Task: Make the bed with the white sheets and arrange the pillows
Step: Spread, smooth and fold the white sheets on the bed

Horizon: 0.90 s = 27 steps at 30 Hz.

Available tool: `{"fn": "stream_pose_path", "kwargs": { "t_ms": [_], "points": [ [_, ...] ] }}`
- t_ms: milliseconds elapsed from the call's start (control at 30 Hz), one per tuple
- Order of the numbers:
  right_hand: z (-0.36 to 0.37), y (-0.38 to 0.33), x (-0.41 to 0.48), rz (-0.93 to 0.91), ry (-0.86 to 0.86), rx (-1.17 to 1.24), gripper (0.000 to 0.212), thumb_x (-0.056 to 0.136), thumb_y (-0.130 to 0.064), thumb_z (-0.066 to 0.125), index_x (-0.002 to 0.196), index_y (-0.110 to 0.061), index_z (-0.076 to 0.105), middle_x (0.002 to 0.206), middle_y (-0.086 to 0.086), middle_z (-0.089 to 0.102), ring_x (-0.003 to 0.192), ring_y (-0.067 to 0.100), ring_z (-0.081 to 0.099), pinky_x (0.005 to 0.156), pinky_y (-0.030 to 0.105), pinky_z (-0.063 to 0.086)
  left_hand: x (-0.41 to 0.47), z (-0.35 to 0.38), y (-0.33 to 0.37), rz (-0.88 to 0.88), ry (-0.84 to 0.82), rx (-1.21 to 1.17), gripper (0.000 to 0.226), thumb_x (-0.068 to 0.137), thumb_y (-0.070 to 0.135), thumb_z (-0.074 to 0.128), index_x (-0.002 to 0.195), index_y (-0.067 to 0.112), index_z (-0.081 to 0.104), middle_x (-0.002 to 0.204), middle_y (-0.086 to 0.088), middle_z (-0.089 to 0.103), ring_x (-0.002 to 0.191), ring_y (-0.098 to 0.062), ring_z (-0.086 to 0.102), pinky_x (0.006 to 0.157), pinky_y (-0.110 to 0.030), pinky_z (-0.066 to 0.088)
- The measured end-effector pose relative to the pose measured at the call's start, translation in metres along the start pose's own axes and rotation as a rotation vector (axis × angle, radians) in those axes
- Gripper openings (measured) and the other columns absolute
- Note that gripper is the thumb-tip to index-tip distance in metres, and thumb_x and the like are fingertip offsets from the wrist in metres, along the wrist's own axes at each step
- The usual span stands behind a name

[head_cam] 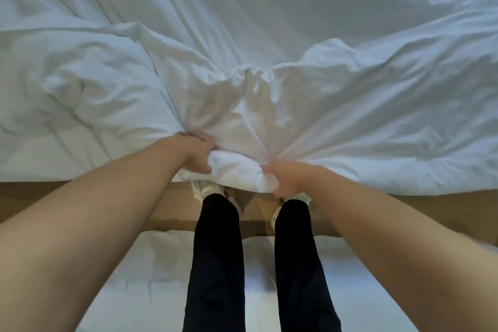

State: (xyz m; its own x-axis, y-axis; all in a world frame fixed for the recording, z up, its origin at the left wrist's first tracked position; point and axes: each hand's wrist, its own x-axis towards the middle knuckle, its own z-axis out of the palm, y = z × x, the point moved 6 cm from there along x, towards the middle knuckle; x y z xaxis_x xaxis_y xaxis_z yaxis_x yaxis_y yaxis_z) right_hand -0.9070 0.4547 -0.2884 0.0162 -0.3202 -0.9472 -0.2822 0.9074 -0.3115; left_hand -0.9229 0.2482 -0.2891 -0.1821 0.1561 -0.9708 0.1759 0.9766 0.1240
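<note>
A rumpled white duvet point(269, 43) covers the bed and fills the upper half of the view. Its near edge is bunched into a thick wad point(237, 172) at the bed's side, right in front of me. My left hand point(196, 155) grips the left end of that wad, fingers curled into the cloth. My right hand point(287, 179) grips the right end, with creases fanning out from it. A flat white sheet point(67, 153) shows beneath the duvet at the lower left. No pillow can be made out.
I stand in a narrow strip of brown floor point(431, 210) between this bed and a second white bed point(134, 277) behind my legs. My dark trousers and white shoes point(204, 187) are directly below the hands.
</note>
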Motion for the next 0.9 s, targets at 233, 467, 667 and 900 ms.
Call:
{"fn": "stream_pose_path", "kwargs": {
  "t_ms": [233,467,667,900],
  "points": [
    [-0.117,0.016,-0.016,0.107,0.913,-0.110,0.054,0.082,-0.017,0.059,0.135,-0.020,0.047,0.136,0.008,0.046,0.127,0.030,0.041,0.101,0.040,0.033,-0.019,-0.086,-0.043,-0.165,0.846,0.011,0.055,0.082,0.023,0.063,0.133,0.011,0.044,0.138,-0.014,0.043,0.130,-0.033,0.038,0.102,-0.050,0.032],
    [-0.188,0.042,0.020,0.259,0.564,-0.225,0.078,0.090,-0.043,0.057,0.152,-0.021,0.017,0.145,0.012,0.043,0.135,0.031,0.039,0.111,0.055,0.022,0.011,-0.125,-0.122,-0.344,0.551,0.076,0.060,0.091,0.034,0.052,0.144,0.016,0.029,0.140,-0.013,0.046,0.136,-0.031,0.037,0.111,-0.067,0.006],
    [-0.219,0.054,-0.034,0.325,0.675,-0.115,0.024,0.091,-0.022,0.052,0.114,-0.017,0.055,0.122,0.015,0.059,0.114,0.035,0.056,0.091,0.040,0.043,-0.031,-0.158,-0.121,-0.339,0.737,0.035,0.018,0.094,0.025,0.046,0.106,0.015,0.055,0.103,-0.014,0.064,0.098,-0.032,0.062,0.097,-0.044,0.032],
    [-0.345,0.041,-0.133,0.544,1.092,0.113,0.065,0.087,-0.008,0.053,0.146,-0.019,0.027,0.141,0.016,0.039,0.132,0.036,0.038,0.106,0.049,0.030,-0.097,-0.273,-0.128,-0.199,1.024,-0.624,0.066,0.095,0.016,0.052,0.152,0.020,0.019,0.160,-0.011,0.014,0.140,-0.032,0.031,0.108,-0.043,0.033]
  ]
}}
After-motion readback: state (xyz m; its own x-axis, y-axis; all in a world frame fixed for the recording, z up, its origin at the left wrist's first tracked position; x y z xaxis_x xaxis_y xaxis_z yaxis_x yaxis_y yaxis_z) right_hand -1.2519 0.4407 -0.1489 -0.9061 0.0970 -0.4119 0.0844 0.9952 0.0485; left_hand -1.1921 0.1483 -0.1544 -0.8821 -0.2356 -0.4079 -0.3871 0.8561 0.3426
